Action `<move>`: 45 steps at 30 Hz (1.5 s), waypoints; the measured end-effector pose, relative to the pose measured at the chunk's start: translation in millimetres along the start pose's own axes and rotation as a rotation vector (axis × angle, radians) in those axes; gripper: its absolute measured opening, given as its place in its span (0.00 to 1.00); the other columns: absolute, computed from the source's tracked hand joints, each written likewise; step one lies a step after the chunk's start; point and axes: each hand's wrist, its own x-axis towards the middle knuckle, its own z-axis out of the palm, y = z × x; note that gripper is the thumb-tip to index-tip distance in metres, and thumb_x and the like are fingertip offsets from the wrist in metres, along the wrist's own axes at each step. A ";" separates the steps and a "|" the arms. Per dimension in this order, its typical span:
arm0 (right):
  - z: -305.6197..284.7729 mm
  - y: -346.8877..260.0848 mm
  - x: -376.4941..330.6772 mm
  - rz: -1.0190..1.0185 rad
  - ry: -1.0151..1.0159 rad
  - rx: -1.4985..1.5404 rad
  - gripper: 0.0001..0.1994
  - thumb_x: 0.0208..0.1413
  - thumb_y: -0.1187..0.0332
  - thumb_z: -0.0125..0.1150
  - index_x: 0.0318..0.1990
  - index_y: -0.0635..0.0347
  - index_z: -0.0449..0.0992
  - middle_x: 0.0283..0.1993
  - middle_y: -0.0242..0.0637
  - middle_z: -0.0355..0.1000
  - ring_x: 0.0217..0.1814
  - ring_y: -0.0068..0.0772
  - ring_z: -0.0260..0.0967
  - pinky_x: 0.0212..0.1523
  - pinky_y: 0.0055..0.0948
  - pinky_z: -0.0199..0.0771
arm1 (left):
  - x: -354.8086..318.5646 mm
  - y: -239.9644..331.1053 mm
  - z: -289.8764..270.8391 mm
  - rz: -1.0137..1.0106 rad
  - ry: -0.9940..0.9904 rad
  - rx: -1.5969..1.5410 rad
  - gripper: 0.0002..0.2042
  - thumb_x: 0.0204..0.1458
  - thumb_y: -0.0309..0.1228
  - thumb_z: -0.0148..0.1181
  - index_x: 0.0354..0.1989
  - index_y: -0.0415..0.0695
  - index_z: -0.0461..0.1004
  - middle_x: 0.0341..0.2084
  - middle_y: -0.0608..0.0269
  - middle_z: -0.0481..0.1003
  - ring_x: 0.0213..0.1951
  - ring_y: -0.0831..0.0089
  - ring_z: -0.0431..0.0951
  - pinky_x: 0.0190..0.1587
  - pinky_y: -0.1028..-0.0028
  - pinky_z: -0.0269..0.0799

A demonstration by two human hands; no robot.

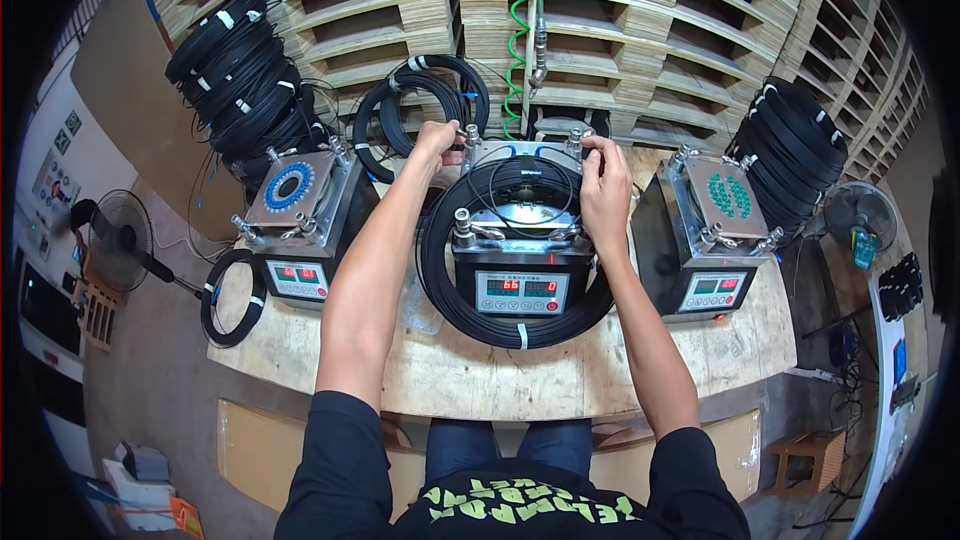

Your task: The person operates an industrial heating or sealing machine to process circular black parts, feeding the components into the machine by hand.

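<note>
A black coil of cable hangs around the front of the middle polishing machine, which has a lit display. Thinner black loops lie over the machine's top, and blue connectors show at its back edge. My left hand is closed beside the back left metal post; what its fingers pinch is hidden. At the back right post, my right hand has its fingers bent together; what lies between them is too small to make out.
A machine with a ring of blue pieces stands left; one with green pieces stands right. Tall stacks of coiled black cable flank them. Another coil lies behind my left hand. A green spiral hose hangs before wooden pallets.
</note>
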 end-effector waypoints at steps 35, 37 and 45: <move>-3.8 -2.7 -3.5 0.009 0.022 0.022 0.09 0.60 0.76 0.46 0.40 0.69 0.74 0.35 0.44 0.73 0.36 0.34 0.70 0.39 0.30 0.68 | -27.2 -15.9 8.4 0.197 0.081 -0.379 0.24 0.61 0.27 0.54 0.66 0.43 0.58 0.39 0.55 0.78 0.31 0.75 0.77 0.32 0.81 0.71; -0.4 3.8 -4.3 -0.007 0.025 0.020 0.10 0.61 0.76 0.45 0.41 0.69 0.74 0.35 0.44 0.73 0.35 0.32 0.71 0.39 0.30 0.69 | -59.7 -9.2 -2.5 0.334 0.115 -0.314 0.19 0.61 0.28 0.54 0.61 0.42 0.65 0.37 0.59 0.78 0.29 0.76 0.77 0.33 0.80 0.71; -6.5 1.6 -4.5 0.060 0.020 0.029 0.11 0.63 0.73 0.43 0.44 0.67 0.73 0.41 0.52 0.75 0.44 0.54 0.74 0.45 0.40 0.71 | -201.1 -57.5 -2.1 1.155 0.305 0.324 0.14 0.58 0.34 0.58 0.47 0.39 0.74 0.55 0.49 0.70 0.57 0.56 0.72 0.59 0.64 0.65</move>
